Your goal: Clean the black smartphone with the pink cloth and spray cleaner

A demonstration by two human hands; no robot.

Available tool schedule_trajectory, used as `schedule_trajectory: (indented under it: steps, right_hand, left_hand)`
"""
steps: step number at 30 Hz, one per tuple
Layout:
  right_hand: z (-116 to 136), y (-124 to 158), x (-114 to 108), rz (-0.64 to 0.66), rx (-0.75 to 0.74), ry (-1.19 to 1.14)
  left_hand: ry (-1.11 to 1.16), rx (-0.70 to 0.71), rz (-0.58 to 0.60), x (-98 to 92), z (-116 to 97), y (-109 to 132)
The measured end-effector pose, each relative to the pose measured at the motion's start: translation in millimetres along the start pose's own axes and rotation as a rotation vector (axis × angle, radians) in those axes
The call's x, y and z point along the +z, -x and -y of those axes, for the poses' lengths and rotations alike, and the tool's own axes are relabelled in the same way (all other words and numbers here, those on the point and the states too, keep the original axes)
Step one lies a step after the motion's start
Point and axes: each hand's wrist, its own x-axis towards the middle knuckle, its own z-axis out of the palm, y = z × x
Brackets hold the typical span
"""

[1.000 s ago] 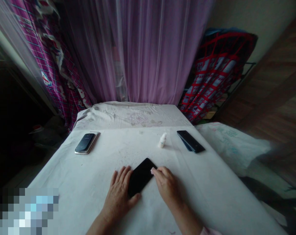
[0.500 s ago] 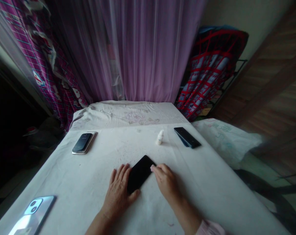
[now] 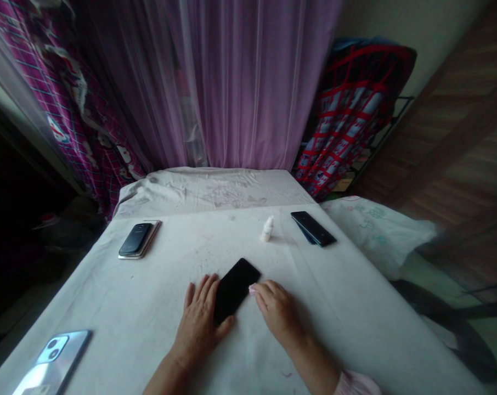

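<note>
A black smartphone (image 3: 237,288) lies flat, dark screen up, angled on the white tablecloth. My left hand (image 3: 201,315) rests along its left side, fingers stretched out and thumb at the near edge, steadying contact with the phone. My right hand (image 3: 276,307) is closed in a pinch on a small pale pink cloth (image 3: 252,289), whose tip pokes out at the phone's right edge. Beyond the phone stands a small white dropper bottle (image 3: 267,229), upright.
Two stacked phones (image 3: 138,240) lie at the far left and two more dark phones (image 3: 314,228) at the far right. A silvery-blue phone (image 3: 57,359) lies back up at the near left. Purple curtains (image 3: 248,82) hang behind the table. A white plastic bag (image 3: 376,230) is beside its right edge.
My right hand has moved slightly down and left along the phone's right edge with the pink cloth. The left hand stays in place on the phone. The whole view has shifted slightly.
</note>
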Motion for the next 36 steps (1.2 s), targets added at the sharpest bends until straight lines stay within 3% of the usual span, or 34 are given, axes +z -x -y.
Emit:
schedule_trajectory:
  steps: [5, 13, 21, 29, 33, 36]
  right_hand:
    - [-21, -19, -3, -0.041, 0.103, 0.060]
    - [10, -12, 1, 0.054, -0.020, 0.021]
    - [-14, -50, -1, 0.055, 0.123, 0.100]
    - [24, -51, 16, 0.159, 0.005, 0.103]
    - [11, -76, 15, 0.176, 0.093, 0.132]
    - [2, -92, 16, 0.181, 0.057, 0.095]
  left_hand:
    - [0.013, -0.014, 0.026, -0.2, 0, -1]
    - [0.023, -0.020, 0.024, -0.3, -2, -2]
    - [0.026, -0.047, 0.033, 0.9, -2, -3]
    - [0.013, -0.030, -0.007, 4.8, -2, -2]
    - [0.012, -0.022, 0.004, 5.3, -1, -2]
    - [0.019, 0.002, 0.012, 5.6, 3, -2]
